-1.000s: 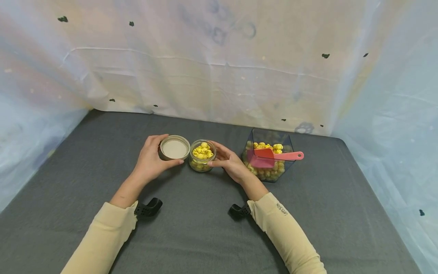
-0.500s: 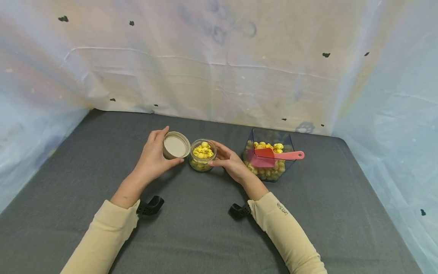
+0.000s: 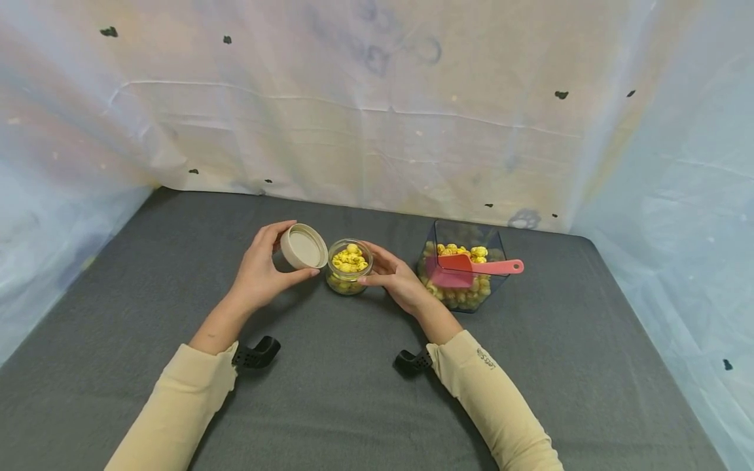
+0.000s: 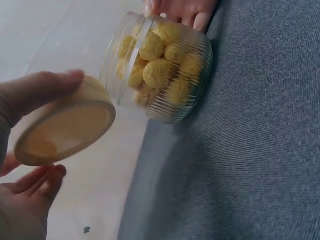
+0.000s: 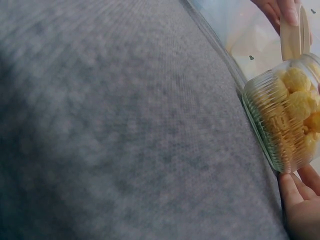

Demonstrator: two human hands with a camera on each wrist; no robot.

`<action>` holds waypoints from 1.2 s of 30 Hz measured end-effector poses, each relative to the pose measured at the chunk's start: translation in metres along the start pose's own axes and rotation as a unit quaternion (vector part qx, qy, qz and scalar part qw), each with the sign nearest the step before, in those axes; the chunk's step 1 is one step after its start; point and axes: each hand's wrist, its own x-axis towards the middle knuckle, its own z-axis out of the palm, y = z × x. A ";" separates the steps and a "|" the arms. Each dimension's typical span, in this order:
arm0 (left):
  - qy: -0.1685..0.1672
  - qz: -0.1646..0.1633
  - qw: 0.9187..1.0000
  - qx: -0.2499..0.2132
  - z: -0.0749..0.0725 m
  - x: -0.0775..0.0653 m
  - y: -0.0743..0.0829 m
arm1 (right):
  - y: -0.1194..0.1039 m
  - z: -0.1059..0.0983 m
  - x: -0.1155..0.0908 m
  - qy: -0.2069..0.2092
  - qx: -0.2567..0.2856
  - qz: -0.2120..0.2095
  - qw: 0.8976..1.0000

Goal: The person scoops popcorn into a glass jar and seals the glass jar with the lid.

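My left hand [image 3: 253, 278] pinches a cream-coloured jar lid [image 3: 306, 247] between thumb and fingers. The lid is tilted, its inner side facing up and toward the jar in the head view. Right beside it, a ribbed glass jar [image 3: 346, 285] stands upright and uncovered on the table, holding yellow popcorn [image 4: 157, 72]. Whether lid and jar rim touch, I cannot tell. My right hand [image 3: 397, 280] grips the jar's right side, thumb at the front and fingers behind. In the right wrist view the jar [image 5: 270, 117] shows between that hand and the lid [image 5: 291, 42].
To the right stands a clear square container [image 3: 465, 304] of popcorn, with a pink scoop [image 3: 497, 267] lying in it, handle over the rim. Grey cloth covers the table [image 3: 330, 392]. A pale sheet [image 3: 353, 131] hangs along the back edge.
My left hand has raised and tilted the lid further, so its inner side turns more toward the jar. My right hand and the jar have stayed in place.
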 end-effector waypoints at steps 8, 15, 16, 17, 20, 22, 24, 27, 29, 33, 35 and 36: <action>-0.040 -0.011 0.990 -0.137 0.004 0.002 -0.009 | 0.000 0.000 0.000 0.000 -0.003 -0.002 1.000; -0.054 0.007 0.978 -0.201 0.009 0.004 -0.017 | 0.000 0.000 0.000 0.002 0.003 0.002 1.000; -0.055 0.007 0.977 -0.207 0.010 0.005 -0.017 | -0.001 0.000 0.000 0.002 0.003 0.003 1.000; -0.057 0.007 0.976 -0.211 0.010 0.005 -0.018 | -0.001 0.000 -0.001 0.002 0.004 0.003 1.000; -0.060 0.002 0.974 -0.220 0.011 0.005 -0.019 | -0.001 0.000 -0.001 0.001 0.004 0.005 1.000; -0.061 0.000 0.972 -0.227 0.012 0.005 -0.019 | -0.001 0.000 -0.001 0.000 0.003 0.007 1.000; -0.062 -0.001 0.970 -0.234 0.013 0.006 -0.019 | -0.001 0.000 -0.001 0.000 0.003 0.008 1.000; -0.062 -0.002 0.968 -0.244 0.015 0.006 -0.020 | -0.001 0.000 -0.001 0.000 0.003 0.007 1.000; -0.063 -0.004 0.967 -0.248 0.016 0.007 -0.020 | -0.001 0.000 -0.001 0.001 0.002 0.007 1.000; -0.065 -0.018 0.966 -0.251 0.017 0.007 -0.017 | -0.001 0.000 -0.001 0.001 0.002 0.005 1.000; -0.065 -0.029 0.966 -0.250 0.017 0.008 -0.016 | -0.001 0.000 -0.001 0.000 0.002 0.005 1.000; -0.066 -0.033 0.966 -0.250 0.017 0.008 -0.016 | -0.001 0.000 -0.001 0.000 0.002 0.004 1.000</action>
